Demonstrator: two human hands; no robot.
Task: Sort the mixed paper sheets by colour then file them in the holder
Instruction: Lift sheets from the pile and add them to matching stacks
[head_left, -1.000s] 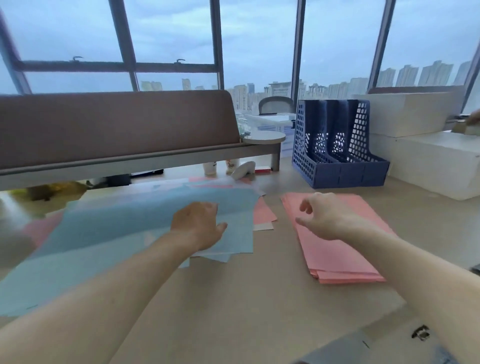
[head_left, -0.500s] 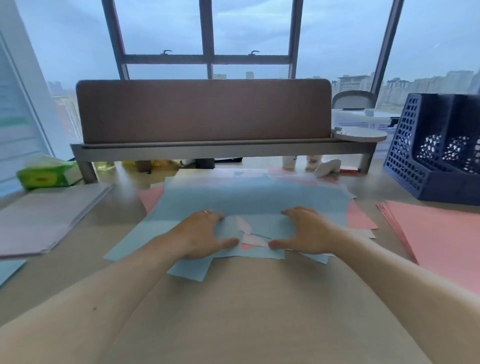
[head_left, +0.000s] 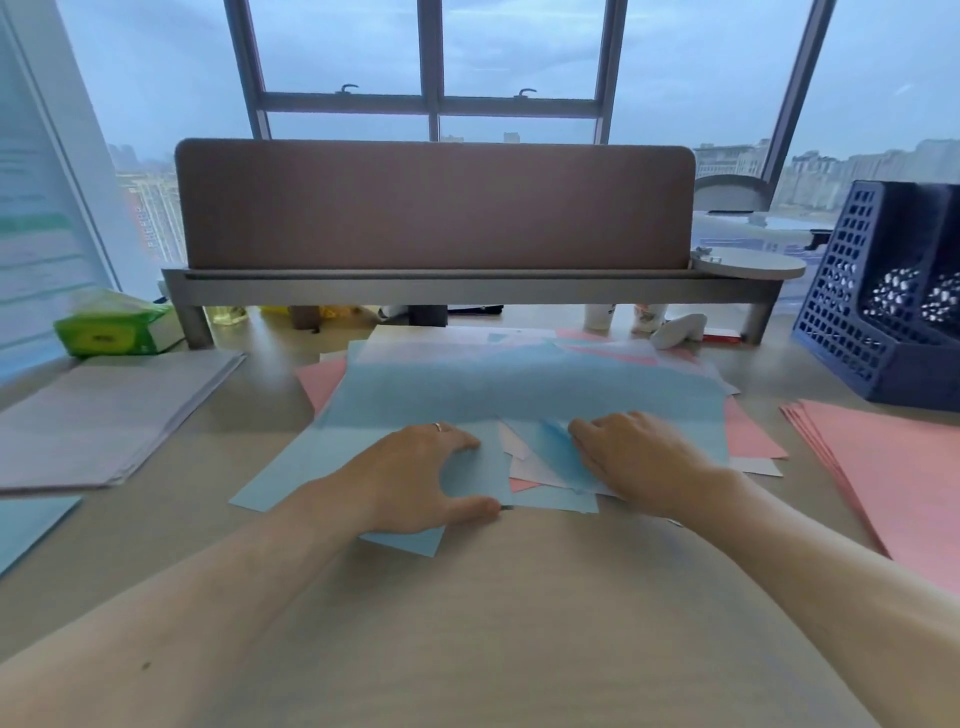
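A mixed pile of blue, pink and white sheets (head_left: 524, 389) lies spread at the desk's centre, with a large blue sheet on top. My left hand (head_left: 415, 478) rests flat on a blue sheet (head_left: 291, 478) at the pile's near edge, thumb stretched along that edge. My right hand (head_left: 639, 457) has its fingers curled on the corner of another blue sheet (head_left: 558, 457), which is blurred and hides the thumb. A sorted pink stack (head_left: 893, 478) lies at the right. The navy mesh holder (head_left: 862, 322) stands at the far right with its slots showing no paper.
A stack of pale sheets (head_left: 104, 415) lies at the left, with a blue sheet (head_left: 26, 525) near the left edge. A green tissue pack (head_left: 109, 332) sits behind them. A brown divider (head_left: 436, 208) on a grey rail crosses the back, with small cups under it.
My view swung left from the pink stack to the mixed pile. My right hand left the pink stack and came onto the pile, where it now lifts a blue corner.
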